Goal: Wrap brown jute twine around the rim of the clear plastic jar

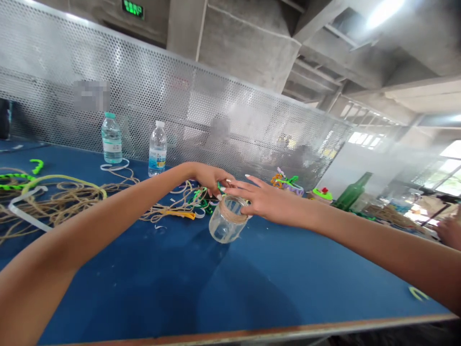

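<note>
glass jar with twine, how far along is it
Done: jute twine already wraps the neck of the glass jar. In hand: the left hand and right hand are both at the jar's rim. Left: loose twine and green pipe cleaners lie apart, apparently unused.

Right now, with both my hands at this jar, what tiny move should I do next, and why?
I'd probably steady the glass jar with your right hand first. Only its fingers are on the jar, and it sits on the smooth blue table. Your left hand can then work near the twine band around the jar's top without tipping it.
</note>
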`<state>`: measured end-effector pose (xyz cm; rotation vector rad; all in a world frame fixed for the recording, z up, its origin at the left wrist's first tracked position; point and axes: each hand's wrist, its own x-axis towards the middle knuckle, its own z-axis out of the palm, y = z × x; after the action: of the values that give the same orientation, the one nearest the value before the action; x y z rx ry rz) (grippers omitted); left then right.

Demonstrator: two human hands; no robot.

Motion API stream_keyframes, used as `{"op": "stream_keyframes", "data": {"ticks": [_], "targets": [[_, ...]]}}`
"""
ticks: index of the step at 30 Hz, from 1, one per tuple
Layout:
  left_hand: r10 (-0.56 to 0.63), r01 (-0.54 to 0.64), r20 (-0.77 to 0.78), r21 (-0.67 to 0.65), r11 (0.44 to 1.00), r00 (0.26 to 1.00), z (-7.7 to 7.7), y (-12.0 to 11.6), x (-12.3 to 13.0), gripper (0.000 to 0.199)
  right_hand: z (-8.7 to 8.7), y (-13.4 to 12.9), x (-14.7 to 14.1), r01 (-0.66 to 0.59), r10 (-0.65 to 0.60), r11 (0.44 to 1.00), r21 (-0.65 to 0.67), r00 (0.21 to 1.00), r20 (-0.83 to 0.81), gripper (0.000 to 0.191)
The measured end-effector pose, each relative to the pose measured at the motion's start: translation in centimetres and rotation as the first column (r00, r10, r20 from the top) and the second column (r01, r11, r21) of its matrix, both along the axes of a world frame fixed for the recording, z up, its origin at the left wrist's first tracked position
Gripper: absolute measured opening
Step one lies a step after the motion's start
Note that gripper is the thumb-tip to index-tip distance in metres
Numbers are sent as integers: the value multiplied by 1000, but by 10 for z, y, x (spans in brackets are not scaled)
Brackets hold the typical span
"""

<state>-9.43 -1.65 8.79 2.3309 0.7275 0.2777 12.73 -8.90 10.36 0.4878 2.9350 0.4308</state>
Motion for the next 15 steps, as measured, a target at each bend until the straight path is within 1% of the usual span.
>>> {"op": "stream_keyframes", "data": {"ticks": [1, 2, 4, 6, 8, 10, 11, 12, 13, 15], "targets": [[-2, 2, 21, 0, 1000, 1000, -2, -2, 0, 60, -2, 2, 2, -13, 13, 1000, 14, 1000, -4, 24], [-5, 5, 38, 3, 1000, 999, -4, -5, 0, 63, -4, 3, 5, -23, 23, 999, 26, 1000, -4, 25], [-6, 5, 60, 21, 1000, 998, -11, -11, -1, 54, -6, 6, 10, -22, 22, 998, 55, 1000, -3, 25], [8, -14, 88, 65, 998, 996, -19, -18, -3, 42, -5, 7, 14, 38, -37, 997, 62, 999, -19, 24], [39, -56, 133, 126, 990, 990, -26, -26, -5, 36, -3, 6, 17, 171, -172, 985, -14, 983, -58, 24], [82, -116, 183, 187, 975, 980, -34, -35, -7, 32, -2, 2, 18, 307, -321, 940, -145, 944, -80, 33], [108, -153, 206, 213, 965, 972, -38, -40, -8, 30, -2, -1, 16, 347, -371, 917, -199, 923, -98, 37], [139, -193, 229, 237, 952, 964, -42, -46, -8, 27, -4, -5, 14, 364, -400, 902, -231, 907, -131, 39], [172, -237, 251, 260, 936, 953, -46, -51, -7, 24, -7, -9, 11, 363, -408, 900, -240, 896, -173, 40], [239, -332, 300, 310, 891, 923, -53, -64, -2, 19, -16, -16, 3, 336, -386, 917, -215, 883, -268, 38]]}}
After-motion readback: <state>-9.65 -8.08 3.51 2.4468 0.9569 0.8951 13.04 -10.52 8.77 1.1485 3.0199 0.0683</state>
